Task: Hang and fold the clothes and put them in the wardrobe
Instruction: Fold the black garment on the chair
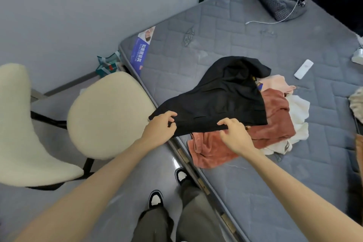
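A grey quilted mattress (245,31) fills the centre and right of the frame. A cream padded chair (110,112) stands just beside its left edge. At mid-frame a black garment (222,94) is held up off the mattress by its lower edge, with its far end draped over a pile of clothes: a rust-coloured piece (212,149) beneath, then white (298,116) and pale pink (275,82) ones to the right. A grey bag (280,0) lies at the upper right. On the mattress's upper-left corner sits a blue label (142,49) with white Chinese characters, too soft to read surely. The left hand (159,125) and right hand (233,133), set a little apart, each pinch the black garment's near hem. A white remote (303,69) lies at right.
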`<state>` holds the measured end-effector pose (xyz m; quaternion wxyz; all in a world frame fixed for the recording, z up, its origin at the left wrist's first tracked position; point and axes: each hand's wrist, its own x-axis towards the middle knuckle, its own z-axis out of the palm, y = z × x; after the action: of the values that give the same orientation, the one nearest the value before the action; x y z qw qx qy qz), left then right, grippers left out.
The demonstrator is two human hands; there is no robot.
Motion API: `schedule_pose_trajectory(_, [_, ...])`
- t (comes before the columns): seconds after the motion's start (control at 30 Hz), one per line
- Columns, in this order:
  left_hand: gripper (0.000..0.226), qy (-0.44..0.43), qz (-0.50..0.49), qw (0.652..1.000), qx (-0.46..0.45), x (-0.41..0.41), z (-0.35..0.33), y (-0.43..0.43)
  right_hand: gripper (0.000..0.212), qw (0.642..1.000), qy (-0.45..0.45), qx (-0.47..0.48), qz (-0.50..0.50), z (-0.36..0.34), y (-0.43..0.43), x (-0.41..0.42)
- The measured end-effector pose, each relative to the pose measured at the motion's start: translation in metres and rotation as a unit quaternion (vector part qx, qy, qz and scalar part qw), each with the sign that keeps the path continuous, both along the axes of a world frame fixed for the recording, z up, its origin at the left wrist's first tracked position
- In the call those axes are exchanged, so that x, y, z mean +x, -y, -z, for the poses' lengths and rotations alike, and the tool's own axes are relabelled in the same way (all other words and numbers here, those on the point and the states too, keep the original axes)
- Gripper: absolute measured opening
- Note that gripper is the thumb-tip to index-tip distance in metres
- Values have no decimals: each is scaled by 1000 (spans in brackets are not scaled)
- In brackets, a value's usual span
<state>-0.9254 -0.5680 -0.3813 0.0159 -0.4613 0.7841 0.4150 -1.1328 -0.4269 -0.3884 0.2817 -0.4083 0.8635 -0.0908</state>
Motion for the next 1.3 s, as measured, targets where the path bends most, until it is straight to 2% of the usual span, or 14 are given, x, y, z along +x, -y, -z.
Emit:
schedule_pose_trajectory(0.13, [45,25,-6,999,36,-46,62,4,40,998,-9,55,-24,52,15,-41])
schedule_pose_trajectory(0.3, [56,51,-17,998,36,-93,138,-1,52,989,-51,106,-93,113,27,-82])
schedule_pose_trajectory(0.43, [68,81,-10,995,54,-120,191,-13,72,969,-115,162,-145,158,24,-107])
schedule_pose_trajectory(0.53, [79,109,10,993,52,-136,222,-22,81,958,-179,155,-160,180,23,-122])
schedule_pose_trajectory(0.73, [102,191,4,981,-16,-164,257,-35,56,952,-198,84,-218,197,23,-148])
schedule_pose_trajectory(0.83, [89,225,5,971,-85,-167,258,-36,48,950,-180,61,-248,189,27,-160])
schedule_pose_trajectory(0.97, [66,217,6,964,-151,-157,249,-23,42,947,-172,60,-263,175,36,-166])
schedule_pose_trajectory(1.03, [57,194,13,969,-151,-149,237,-10,54,952,-160,107,-239,174,34,-163])
schedule_pose_trajectory(1.1, [51,142,20,980,-141,-140,221,2,50,965,-128,126,-189,169,34,-159])
schedule_pose_trajectory(1.2, [46,70,20,982,-174,-122,189,15,41,988,-83,69,-108,154,38,-149])
schedule_pose_trajectory(1.3, [46,48,29,980,-191,-87,153,21,37,977,-103,6,-184,128,37,-133])
